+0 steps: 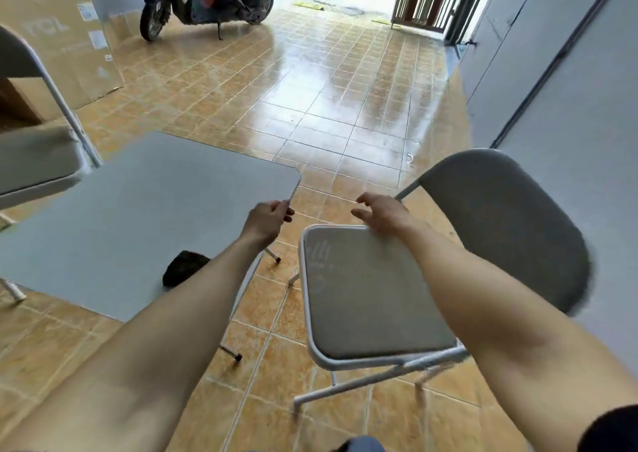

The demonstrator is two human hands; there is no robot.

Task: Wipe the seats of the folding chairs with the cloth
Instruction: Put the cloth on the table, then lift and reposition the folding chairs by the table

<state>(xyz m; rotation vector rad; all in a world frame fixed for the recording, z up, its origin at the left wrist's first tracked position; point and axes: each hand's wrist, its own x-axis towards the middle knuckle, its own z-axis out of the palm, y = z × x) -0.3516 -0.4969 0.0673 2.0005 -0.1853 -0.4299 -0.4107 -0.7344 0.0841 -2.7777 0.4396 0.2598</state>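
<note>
The left hand [267, 218] grips the grey worktop's [138, 216] corner edge. The right hand [381, 211] hovers open-fingered over the grey cushioned folding chair seat [373, 296]; a dark crumpled cloth [183, 268] lies on the worktop.

A grey folding chair [379, 292] stands open on the tiles, white-framed, its padded seat level and smudged near the front left corner. A second chair [34, 161] sits at far left. The dark bundle [184, 268] on the table is perhaps the cloth.
</note>
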